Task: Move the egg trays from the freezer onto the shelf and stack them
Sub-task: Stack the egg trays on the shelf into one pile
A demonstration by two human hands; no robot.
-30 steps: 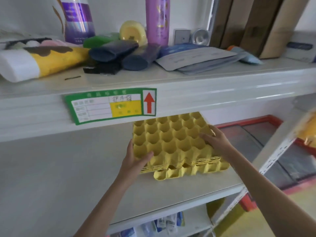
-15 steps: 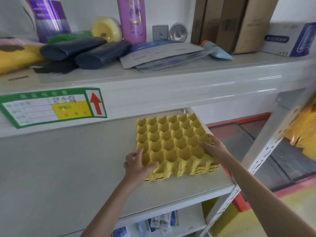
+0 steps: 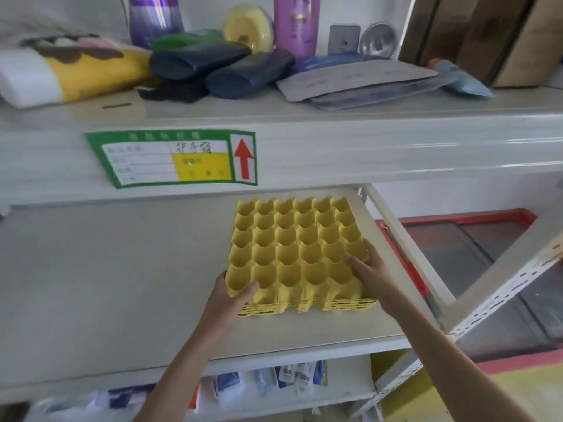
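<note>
A stack of yellow egg trays (image 3: 292, 251) lies flat on the middle shelf (image 3: 122, 269), near its right end. My left hand (image 3: 231, 296) grips the stack's front left corner, thumb in a cup of the top tray. My right hand (image 3: 365, 269) rests on the front right part of the top tray, fingers spread over the cups. The freezer (image 3: 475, 254), with a red rim and glass lids, stands beyond the shelf's right side.
The upper shelf (image 3: 335, 141) carries bottles, dark tubes, packets and cardboard boxes, with a green label (image 3: 173, 159) on its front edge. A perforated white brace (image 3: 499, 293) crosses at the right. Small packets (image 3: 292, 376) fill the shelf below. The middle shelf's left part is bare.
The skewed trays have been squared into one even stack. My left hand moved from the top to the front left corner. My right hand stays on the right side.
</note>
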